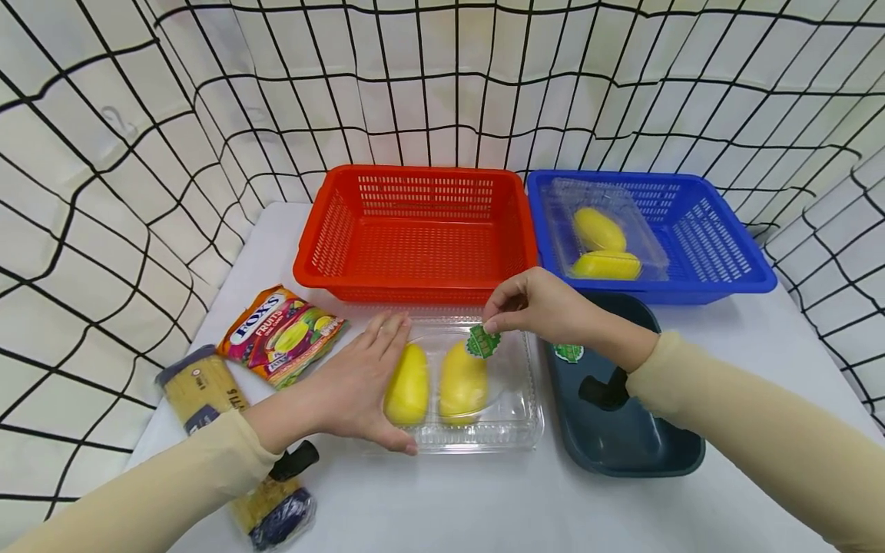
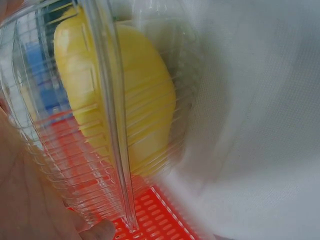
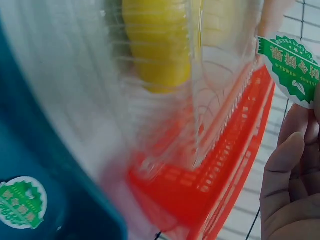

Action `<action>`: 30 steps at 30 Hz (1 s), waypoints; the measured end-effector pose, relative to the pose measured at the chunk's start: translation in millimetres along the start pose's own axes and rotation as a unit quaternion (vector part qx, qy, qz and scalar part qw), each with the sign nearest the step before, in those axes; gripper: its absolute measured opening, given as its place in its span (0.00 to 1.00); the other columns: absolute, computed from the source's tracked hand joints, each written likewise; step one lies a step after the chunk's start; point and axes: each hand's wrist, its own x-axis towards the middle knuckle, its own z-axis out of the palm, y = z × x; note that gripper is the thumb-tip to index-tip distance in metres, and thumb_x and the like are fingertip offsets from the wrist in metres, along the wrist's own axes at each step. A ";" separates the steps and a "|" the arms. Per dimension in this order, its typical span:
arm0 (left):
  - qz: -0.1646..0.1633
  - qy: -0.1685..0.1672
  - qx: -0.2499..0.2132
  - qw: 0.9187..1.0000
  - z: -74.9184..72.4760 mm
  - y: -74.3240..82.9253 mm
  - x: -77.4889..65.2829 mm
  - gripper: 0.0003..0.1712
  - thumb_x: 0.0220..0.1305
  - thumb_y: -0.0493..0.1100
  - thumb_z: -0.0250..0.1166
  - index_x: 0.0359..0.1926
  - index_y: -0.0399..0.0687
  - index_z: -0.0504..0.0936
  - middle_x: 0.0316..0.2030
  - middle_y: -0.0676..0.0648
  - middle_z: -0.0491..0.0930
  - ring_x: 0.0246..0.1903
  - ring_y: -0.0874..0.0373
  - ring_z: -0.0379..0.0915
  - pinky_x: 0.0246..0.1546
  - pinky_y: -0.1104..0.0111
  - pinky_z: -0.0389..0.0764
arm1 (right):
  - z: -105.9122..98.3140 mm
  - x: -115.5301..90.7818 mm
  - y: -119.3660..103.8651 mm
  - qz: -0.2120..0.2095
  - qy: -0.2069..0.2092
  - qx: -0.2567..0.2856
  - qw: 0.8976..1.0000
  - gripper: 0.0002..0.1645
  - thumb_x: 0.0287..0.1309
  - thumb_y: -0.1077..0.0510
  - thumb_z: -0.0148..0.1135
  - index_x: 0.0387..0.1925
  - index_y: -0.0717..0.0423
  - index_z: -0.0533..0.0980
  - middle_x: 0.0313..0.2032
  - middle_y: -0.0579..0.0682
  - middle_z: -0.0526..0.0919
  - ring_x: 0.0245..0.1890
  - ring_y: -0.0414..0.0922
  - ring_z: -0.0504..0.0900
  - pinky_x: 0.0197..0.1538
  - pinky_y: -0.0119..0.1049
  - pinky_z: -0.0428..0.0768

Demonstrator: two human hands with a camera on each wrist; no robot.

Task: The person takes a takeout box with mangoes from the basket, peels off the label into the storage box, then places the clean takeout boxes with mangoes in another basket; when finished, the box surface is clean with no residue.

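Observation:
A clear plastic clamshell box (image 1: 513, 399) with two yellow mangoes (image 1: 463, 384) inside stands closed in front of the red basket. My left hand (image 1: 359, 384) rests spread along the box's left side, fingers straight and thumb toward the near edge. Above the right part of the lid, my right hand (image 1: 525, 307) pinches a green round sticker (image 1: 482, 341) between thumb and fingers. The right wrist view shows white lettering on that sticker (image 3: 292, 70). Another green sticker (image 1: 569, 353) lies in the dark teal tray (image 1: 636, 453) to the right, partly under my right forearm.
Behind stands a red basket (image 1: 429, 261); right of it, a blue basket (image 1: 719, 261) holds another clear box of mangoes (image 1: 600, 230). On the left lie a candy bag (image 1: 280, 334) and a pasta packet (image 1: 207, 384), partly hidden by my forearm. Black wire mesh (image 1: 429, 84) encloses the table.

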 end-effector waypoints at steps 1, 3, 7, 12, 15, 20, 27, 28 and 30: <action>-0.001 0.000 -0.001 1.000 0.1 -0.1 -0.3 0.84 0.37 0.82 0.72 0.79 0.30 0.47 0.80 0.31 0.46 0.79 0.31 0.41 0.77 0.42 0.55 | -3.1 -2.6 2.8 0.004 0.007 0.003 1.000 0.03 0.60 0.61 0.72 0.36 0.56 0.87 0.34 0.49 0.89 0.36 0.47 0.84 0.44 0.38 0.87; -0.002 0.001 -0.004 1.000 0.1 -0.3 -0.8 0.84 0.37 0.81 0.72 0.79 0.30 0.47 0.80 0.31 0.46 0.79 0.31 0.41 0.77 0.41 0.56 | -9.7 -8.5 8.0 0.017 0.019 0.010 1.000 0.03 0.61 0.61 0.72 0.37 0.56 0.87 0.35 0.49 0.89 0.36 0.48 0.83 0.44 0.37 0.87; -0.002 0.003 -0.006 1.000 -0.1 -0.2 -1.2 0.84 0.37 0.81 0.72 0.79 0.30 0.47 0.80 0.31 0.45 0.79 0.31 0.41 0.77 0.41 0.56 | -22.8 -22.9 18.9 0.044 0.038 0.015 0.998 0.06 0.63 0.58 0.71 0.39 0.56 0.86 0.35 0.50 0.88 0.37 0.48 0.80 0.43 0.35 0.85; 0.001 0.010 -0.004 1.000 0.6 -0.2 -0.4 0.84 0.36 0.81 0.73 0.79 0.29 0.48 0.80 0.30 0.47 0.79 0.31 0.41 0.77 0.41 0.56 | -38.5 -43.1 34.5 0.084 0.058 0.017 0.995 0.09 0.66 0.55 0.68 0.42 0.57 0.86 0.36 0.51 0.86 0.36 0.49 0.79 0.40 0.33 0.83; 0.004 0.014 -0.004 1.000 0.7 0.2 0.4 0.84 0.36 0.81 0.73 0.78 0.29 0.49 0.80 0.30 0.47 0.79 0.31 0.42 0.77 0.42 0.56 | -46.7 -54.1 47.2 0.101 0.068 0.015 0.992 0.11 0.66 0.54 0.68 0.43 0.57 0.85 0.36 0.51 0.87 0.35 0.49 0.79 0.37 0.33 0.82; 0.004 0.016 -0.001 1.000 0.2 -0.2 0.7 0.84 0.36 0.81 0.73 0.78 0.29 0.50 0.80 0.30 0.48 0.79 0.31 0.42 0.76 0.42 0.57 | -55.3 -67.0 66.0 0.124 0.068 -0.002 0.990 0.14 0.68 0.52 0.66 0.45 0.59 0.85 0.36 0.51 0.88 0.36 0.46 0.80 0.37 0.34 0.82; 0.004 0.017 -0.001 1.000 0.7 0.2 0.8 0.84 0.35 0.81 0.73 0.78 0.29 0.50 0.79 0.30 0.49 0.79 0.31 0.43 0.76 0.41 0.57 | -50.8 -70.2 93.8 0.156 0.013 -0.010 0.988 0.13 0.68 0.53 0.66 0.43 0.60 0.86 0.31 0.50 0.87 0.34 0.49 0.80 0.35 0.36 0.81; 0.004 0.017 -0.001 1.000 0.9 0.2 0.8 0.84 0.35 0.81 0.73 0.78 0.29 0.50 0.79 0.30 0.49 0.79 0.31 0.43 0.76 0.41 0.57 | -49.4 -70.0 96.9 0.159 0.000 -0.013 0.987 0.13 0.67 0.54 0.67 0.42 0.60 0.86 0.30 0.50 0.86 0.33 0.49 0.79 0.34 0.36 0.80; 0.005 0.018 0.000 1.000 1.4 0.2 0.8 0.84 0.36 0.81 0.73 0.78 0.29 0.50 0.79 0.30 0.49 0.79 0.31 0.43 0.76 0.41 0.57 | -46.8 -69.7 101.9 0.164 -0.022 -0.015 0.986 0.12 0.67 0.54 0.67 0.40 0.61 0.86 0.28 0.49 0.86 0.32 0.48 0.79 0.34 0.35 0.79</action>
